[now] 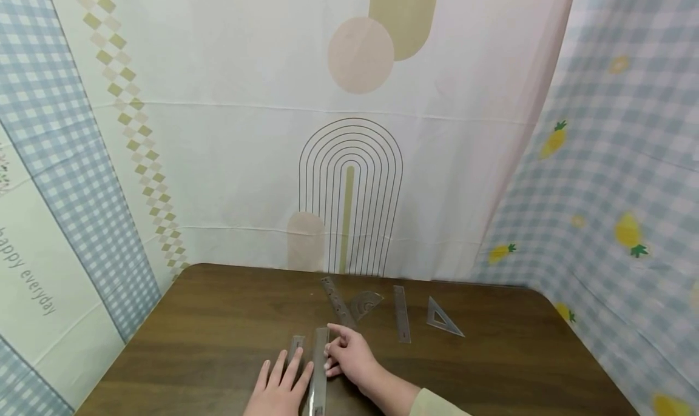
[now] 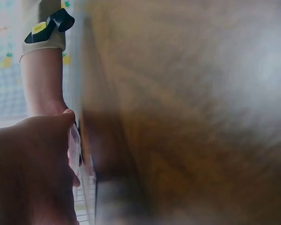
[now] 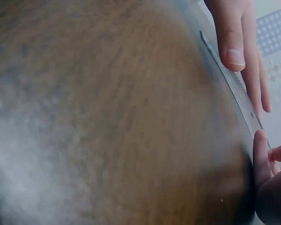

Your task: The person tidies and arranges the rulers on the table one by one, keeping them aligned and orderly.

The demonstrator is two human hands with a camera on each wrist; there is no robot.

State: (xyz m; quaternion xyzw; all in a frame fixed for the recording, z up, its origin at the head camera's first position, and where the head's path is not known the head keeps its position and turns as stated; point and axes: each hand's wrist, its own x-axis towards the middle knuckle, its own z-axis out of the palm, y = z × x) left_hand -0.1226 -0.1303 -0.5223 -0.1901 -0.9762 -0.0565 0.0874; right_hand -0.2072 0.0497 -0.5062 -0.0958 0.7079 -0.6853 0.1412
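Note:
A long clear plastic ruler [image 1: 321, 367] lies lengthwise near the front of the table. Along its right edge, my right hand [image 1: 349, 355] grips it with curled fingers, the index finger stretched to the far corner. My left hand [image 1: 280, 384] lies flat with spread fingers on the left, its fingertips beside the long ruler. Beneath those fingers a shorter clear ruler [image 1: 297, 342] pokes out, mostly covered. The right wrist view catches the long ruler [image 3: 234, 91] nearly edge-on, between both hands. In the left wrist view, part of a clear piece [image 2: 74, 145] shows past the hand.
Farther back on the brown wooden table [image 1: 218, 319] lie a slanted clear ruler [image 1: 337, 302], a protractor [image 1: 365, 304], another ruler [image 1: 401, 314] and a set square [image 1: 443, 317]. Patterned cloth [image 1: 229, 173] hangs behind the table and along both sides.

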